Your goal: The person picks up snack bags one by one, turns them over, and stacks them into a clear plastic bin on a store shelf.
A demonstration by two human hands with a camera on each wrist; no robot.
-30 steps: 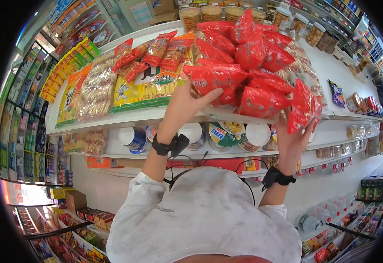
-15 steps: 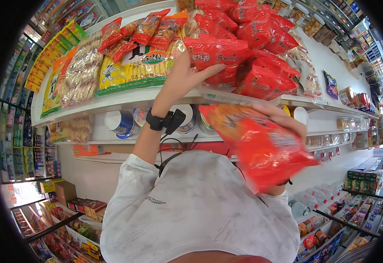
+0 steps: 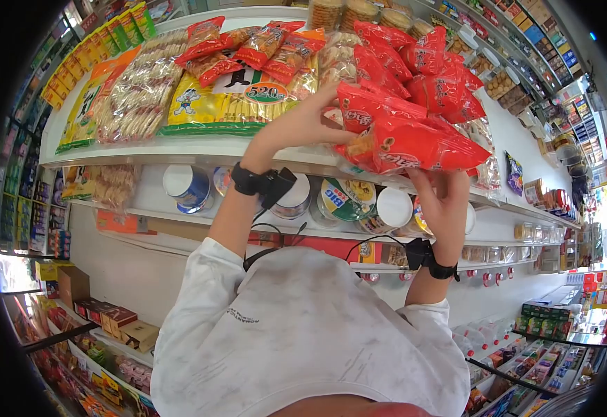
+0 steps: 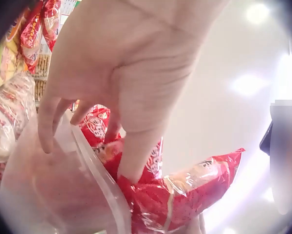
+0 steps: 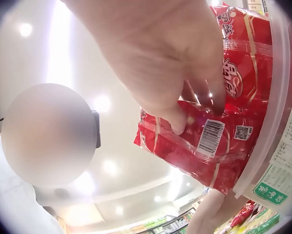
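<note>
In the head view, my right hand (image 3: 442, 201) pinches the front red snack packet (image 3: 414, 149) at its lower edge, thumb and fingers up against it. This packet, tilted, lies over other red packets (image 3: 446, 90) at the shelf's front. The right wrist view shows its barcoded back (image 5: 212, 139) beside a translucent plastic wall (image 5: 270, 141). My left hand (image 3: 296, 128) is spread at the pile's left end. Its thumb (image 4: 134, 151) presses on a red packet in the left wrist view, its other fingers reaching past the rim of the translucent container (image 4: 63, 180).
To the left lie small red snack packets (image 3: 255, 52), a yellow bag (image 3: 220, 104) and clear bags of biscuits (image 3: 140, 90). Tubs of biscuits (image 3: 359, 14) stand behind. Below the shelf edge (image 3: 262, 160) are several cups (image 3: 293, 194); a purple packet (image 3: 514, 174) lies at right.
The front red packet, turned in my right hand half a second ago below the shelf edge, has moved up onto the pile. My left hand stays at the pile's left end, its thumb now by this packet.
</note>
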